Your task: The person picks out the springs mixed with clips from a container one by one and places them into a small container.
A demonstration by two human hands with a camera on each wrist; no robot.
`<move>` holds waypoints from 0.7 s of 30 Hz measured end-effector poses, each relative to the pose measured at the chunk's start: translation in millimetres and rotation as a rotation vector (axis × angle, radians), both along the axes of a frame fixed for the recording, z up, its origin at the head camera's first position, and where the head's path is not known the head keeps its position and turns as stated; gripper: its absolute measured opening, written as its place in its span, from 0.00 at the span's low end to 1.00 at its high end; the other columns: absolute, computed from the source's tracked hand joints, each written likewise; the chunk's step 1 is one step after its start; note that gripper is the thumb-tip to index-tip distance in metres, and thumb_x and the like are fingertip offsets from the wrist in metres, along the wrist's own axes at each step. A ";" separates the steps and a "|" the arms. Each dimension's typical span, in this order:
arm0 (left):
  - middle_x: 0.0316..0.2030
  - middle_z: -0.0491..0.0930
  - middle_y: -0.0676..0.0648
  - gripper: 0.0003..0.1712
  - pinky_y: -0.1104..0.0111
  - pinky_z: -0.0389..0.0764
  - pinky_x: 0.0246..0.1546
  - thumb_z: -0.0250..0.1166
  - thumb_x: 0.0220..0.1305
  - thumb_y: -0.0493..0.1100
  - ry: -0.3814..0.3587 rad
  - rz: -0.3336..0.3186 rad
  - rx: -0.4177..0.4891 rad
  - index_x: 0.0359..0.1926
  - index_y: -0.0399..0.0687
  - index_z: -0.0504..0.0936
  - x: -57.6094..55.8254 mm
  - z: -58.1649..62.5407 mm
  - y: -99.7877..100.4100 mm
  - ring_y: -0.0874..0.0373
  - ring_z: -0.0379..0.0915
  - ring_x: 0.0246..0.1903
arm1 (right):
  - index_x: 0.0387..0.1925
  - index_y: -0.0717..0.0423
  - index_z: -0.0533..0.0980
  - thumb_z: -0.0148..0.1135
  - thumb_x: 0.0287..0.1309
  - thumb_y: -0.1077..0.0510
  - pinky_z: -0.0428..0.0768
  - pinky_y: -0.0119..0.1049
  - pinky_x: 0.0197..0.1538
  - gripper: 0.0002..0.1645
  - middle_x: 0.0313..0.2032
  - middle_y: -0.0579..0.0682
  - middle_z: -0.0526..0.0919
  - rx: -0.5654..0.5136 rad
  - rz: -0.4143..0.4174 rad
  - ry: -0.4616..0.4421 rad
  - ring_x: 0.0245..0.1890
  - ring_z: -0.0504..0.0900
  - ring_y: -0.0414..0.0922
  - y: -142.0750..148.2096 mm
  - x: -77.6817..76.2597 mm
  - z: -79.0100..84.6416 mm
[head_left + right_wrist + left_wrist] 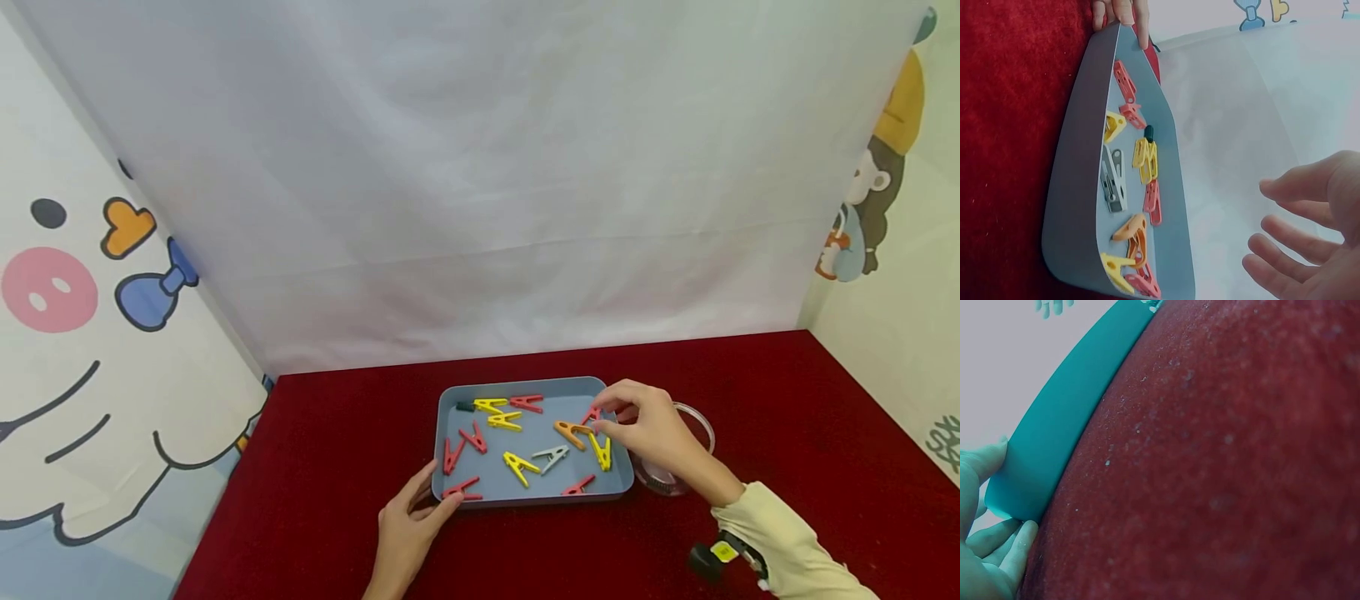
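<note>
A shallow blue-grey tray [491,448] holds several plastic clips in red, yellow, orange and grey. My left hand [408,517] grips its near left corner, thumb at the rim and fingers around the outside. Over the tray's right end is my right hand [648,425], its fingers apart and holding nothing in the right wrist view. Below its fingertips lie a red clip [591,414], an orange clip [572,434] and a yellow clip [602,454]. A grey clip [1112,181] rests near the tray's middle, and a dark green piece [465,407] at the far left.
Right of the tray, partly hidden by my right forearm, stands a clear round container [709,429]. The tray sits on a dark red cloth [337,450]. A white curtain [480,208] hangs behind, with cartoon-printed panels [90,400] at the sides.
</note>
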State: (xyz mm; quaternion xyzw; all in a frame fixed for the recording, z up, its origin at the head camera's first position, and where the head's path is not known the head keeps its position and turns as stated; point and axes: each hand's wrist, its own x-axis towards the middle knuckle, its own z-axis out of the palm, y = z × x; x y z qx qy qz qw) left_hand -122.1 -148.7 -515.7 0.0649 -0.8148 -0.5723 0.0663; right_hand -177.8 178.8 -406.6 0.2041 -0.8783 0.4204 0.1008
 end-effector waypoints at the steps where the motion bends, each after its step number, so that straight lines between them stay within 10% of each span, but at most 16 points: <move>1: 0.57 0.74 0.45 0.39 0.68 0.80 0.40 0.74 0.46 0.57 0.001 -0.002 0.005 0.61 0.59 0.75 -0.1 -0.1 0.2 0.52 0.73 0.53 | 0.36 0.52 0.82 0.71 0.48 0.66 0.80 0.39 0.37 0.12 0.37 0.49 0.82 -0.001 0.001 -0.004 0.36 0.79 0.41 -1.3 -0.5 0.0; 21: 0.55 0.76 0.46 0.38 0.69 0.80 0.39 0.75 0.46 0.56 0.016 0.000 0.019 0.61 0.59 0.75 0.9 1.1 0.7 0.54 0.74 0.52 | 0.35 0.54 0.83 0.72 0.47 0.65 0.80 0.38 0.36 0.11 0.36 0.48 0.81 -0.044 0.051 -0.063 0.36 0.79 0.50 -30.3 -14.2 -8.0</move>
